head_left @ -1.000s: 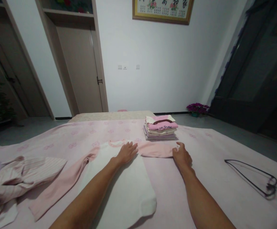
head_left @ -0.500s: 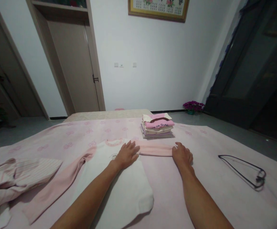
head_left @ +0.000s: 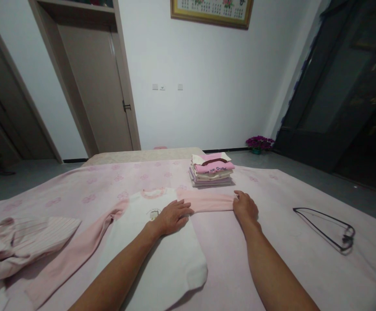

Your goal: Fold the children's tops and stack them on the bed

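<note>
A white long-sleeved shirt (head_left: 171,255) with pink sleeves lies spread out, its neckline away from me and a small print on the chest. My left hand (head_left: 175,216) rests flat on it near the right armpit, fingers stretched out. At the cuff of the straightened right sleeve (head_left: 210,202) is my right hand (head_left: 246,208), its fingers curled round the cuff end. The left sleeve (head_left: 74,246) slants down toward the near left, wrinkled near the shoulder.
A pile of folded clothes (head_left: 211,170) stands beyond the right sleeve. Crumpled striped clothing (head_left: 29,242) lies at the left. On the right is a black looped strap-like object (head_left: 327,229). A pink patterned sheet (head_left: 282,268) covers the surface.
My left hand has slid slightly down and toward the sleeve, uncovering more of the chest print. My right hand stays at the cuff. The view has shifted a little.
</note>
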Available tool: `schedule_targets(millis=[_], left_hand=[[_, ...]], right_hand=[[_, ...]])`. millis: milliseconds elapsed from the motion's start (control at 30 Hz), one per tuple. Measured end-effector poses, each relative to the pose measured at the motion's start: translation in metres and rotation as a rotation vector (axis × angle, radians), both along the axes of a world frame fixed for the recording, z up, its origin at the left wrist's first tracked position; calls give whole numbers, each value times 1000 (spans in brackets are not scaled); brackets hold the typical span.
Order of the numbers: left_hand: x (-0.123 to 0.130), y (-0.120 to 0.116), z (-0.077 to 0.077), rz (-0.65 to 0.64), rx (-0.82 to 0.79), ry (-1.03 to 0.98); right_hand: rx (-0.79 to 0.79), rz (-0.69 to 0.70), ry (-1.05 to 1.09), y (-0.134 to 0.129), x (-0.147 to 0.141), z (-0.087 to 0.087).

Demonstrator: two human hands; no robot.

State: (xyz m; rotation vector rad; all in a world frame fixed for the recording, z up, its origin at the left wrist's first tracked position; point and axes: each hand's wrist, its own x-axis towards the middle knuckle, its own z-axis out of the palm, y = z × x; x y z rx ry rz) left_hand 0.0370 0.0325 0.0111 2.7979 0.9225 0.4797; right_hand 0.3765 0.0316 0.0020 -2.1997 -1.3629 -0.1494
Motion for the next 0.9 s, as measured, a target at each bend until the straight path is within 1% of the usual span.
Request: schedule_targets(millis=[67,100,133,167,233,300,333,367,400,433,533,633,700,767,900], left_hand=[[1,-1,0,5,0,-3],[1,-1,0,8,2,-7],[2,-1,-1,11,5,-13],[2,-1,-2,13,7,-19],[2,0,-4,13,14,-32],[1,2,-6,5,22,-42],[1,3,-7,1,25,-44],[0,3,-8,-2,26,-45],[0,4,-8,-2,24,-44],[0,4,-8,1,18,-43],[-1,3,-7,11,3,-42],[-2,-1,-4,4,-3,-30],[-5,-7,-3,15,-12,-30],[-12,-14,-5,22,-31,-36],[-39,-39,-9,-11,-81,-46]], right_hand=[[93,11,-100,-1,-12,4],[139,54,-138,-1,-21,6],[172,127,-165,1,-32,7],[183,228,-183,2,-46,7],[129,476,-215,6,-75,5],[-4,691,-240,7,-101,-1],[-89,761,-245,7,-110,-4],[-169,798,-247,6,-115,-6],[-239,800,-245,6,-116,-8],[-293,771,-243,5,-112,-9],[-384,574,-241,6,-86,-9],[-421,376,-255,7,-57,-10],[-415,294,-261,7,-48,-11],[-386,246,-257,5,-45,-11],[-269,178,-261,0,-48,-12]])
